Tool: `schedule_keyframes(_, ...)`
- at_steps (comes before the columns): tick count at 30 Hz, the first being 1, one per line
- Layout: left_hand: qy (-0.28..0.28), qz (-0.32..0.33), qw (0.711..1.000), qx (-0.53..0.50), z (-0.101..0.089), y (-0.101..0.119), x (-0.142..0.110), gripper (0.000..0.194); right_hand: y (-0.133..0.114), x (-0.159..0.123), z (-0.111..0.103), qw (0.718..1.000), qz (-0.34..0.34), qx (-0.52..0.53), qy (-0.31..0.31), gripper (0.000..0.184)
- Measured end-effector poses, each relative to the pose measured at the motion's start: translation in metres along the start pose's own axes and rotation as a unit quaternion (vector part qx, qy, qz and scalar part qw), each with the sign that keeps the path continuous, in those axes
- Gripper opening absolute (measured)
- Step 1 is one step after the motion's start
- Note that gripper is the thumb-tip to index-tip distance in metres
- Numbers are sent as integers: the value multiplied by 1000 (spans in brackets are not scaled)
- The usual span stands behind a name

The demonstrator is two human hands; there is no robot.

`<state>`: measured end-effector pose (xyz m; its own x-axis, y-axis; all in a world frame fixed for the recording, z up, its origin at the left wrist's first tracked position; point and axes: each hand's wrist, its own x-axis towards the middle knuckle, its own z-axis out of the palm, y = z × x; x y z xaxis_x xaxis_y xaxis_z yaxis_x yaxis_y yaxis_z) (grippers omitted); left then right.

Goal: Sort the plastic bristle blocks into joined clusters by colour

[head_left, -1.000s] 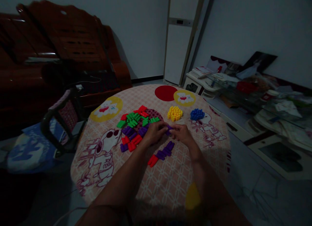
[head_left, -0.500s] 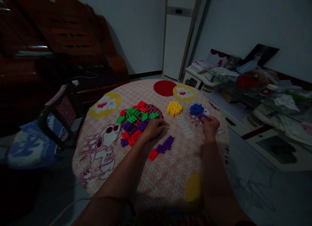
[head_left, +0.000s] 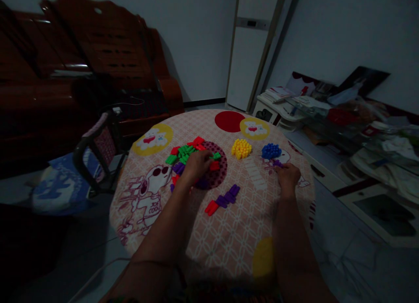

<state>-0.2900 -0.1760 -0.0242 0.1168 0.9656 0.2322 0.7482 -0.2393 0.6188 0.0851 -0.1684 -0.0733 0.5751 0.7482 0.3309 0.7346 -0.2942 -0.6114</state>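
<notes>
My left hand [head_left: 198, 165] is over the loose pile of plastic blocks, its fingers bent and drawn together. Whatever they grip, if anything, is hidden. Green blocks [head_left: 185, 153] lie beyond it, and a red block [head_left: 214, 165] sits right by its fingertips. My hand and forearm cover part of the purple blocks [head_left: 178, 168]. At the right side of the table, my right hand [head_left: 288, 175] pinches a purple block [head_left: 277, 163], just in front of a blue cluster of blocks [head_left: 271, 151]. Between my arms lies a short row of purple blocks [head_left: 228, 196] with red blocks [head_left: 211, 207] at its near end.
A yellow cluster of blocks [head_left: 241, 148] stands left of the blue one. All rest on a round table with a patterned cloth [head_left: 222, 242]. A folding chair [head_left: 98, 152] is at the left, a cluttered glass-topped cabinet [head_left: 330, 124] at the right, and a wooden sofa [head_left: 114, 54] behind.
My left hand has moved from the pile's right edge back over its middle, uncovering a red block. My right hand keeps the purple block near the blue cluster. The view has shifted slightly.
</notes>
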Motion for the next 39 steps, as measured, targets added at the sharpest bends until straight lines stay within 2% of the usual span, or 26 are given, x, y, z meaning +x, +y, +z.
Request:
schedule_keyframes(1, 29, -30, 999, 19, -15, -13, 0, 20, 1, 0, 0, 1000, -1, 8, 4, 28)
schedule_keyframes(3, 40, -91, 993, 57, -43, -42, -1, 24, 1, 1, 1, 999, -3, 28, 17, 30)
schedule_keyframes(5, -2, -125, 988, 87, -61, -68, -5, 28, 2, 1, 1, 998, -1, 50, 26, 33)
schedule_keyframes(7, -65, -122, 985, 104, -68, -85, -9, 27, 2, 1, 1, 997, 5, 69, 24, 36)
schedule_keyframes(10, -114, -123, 978, 123, -64, -89, -11, 24, 2, 1, -1, 996, 20, 80, 20, 40)
schedule_keyframes(14, -107, -124, 978, 132, -58, -80, -9, 26, 1, -1, -6, 997, 23, 72, 28, 44)
schedule_keyframes(17, -57, -115, 985, 119, -61, -72, -8, 23, -2, -2, -13, 995, 28, 78, 48, 42)
schedule_keyframes(20, 24, -94, 995, 17, -58, -55, -6, 29, -14, -6, -17, 989, 4, 86, 119, 35)
schedule_keyframes(22, 46, -77, 991, -101, -47, -36, -4, 37, -28, -12, -16, 982, -41, 115, 142, 32)
schedule_keyframes(24, 24, -65, 972, -227, -29, -13, -2, 44, -46, -24, -12, 975, -104, 160, 111, 31)
schedule_keyframes(27, -26, -59, 943, -328, 3, 17, 0, 47, -77, -51, 0, 949, -229, 215, 8, 24)
schedule_keyframes(30, -54, -57, 928, -364, 25, 32, -1, 43, -100, -77, 10, 892, -349, 262, -121, 27)
schedule_keyframes(32, -69, -67, 920, -379, 32, 34, -2, 42, -108, -88, 15, 850, -414, 279, -166, 37)
schedule_keyframes(35, -88, -101, 907, -399, 39, 32, -4, 42, -111, -97, 19, 822, -470, 272, -172, 37)
schedule_keyframes(37, -92, -116, 900, -409, 42, 32, -5, 43, -110, -97, 20, 828, -474, 251, -165, 30)
schedule_keyframes(39, -93, -115, 893, -425, 44, 33, -6, 45, -107, -94, 19, 846, -453, 233, -155, 24)
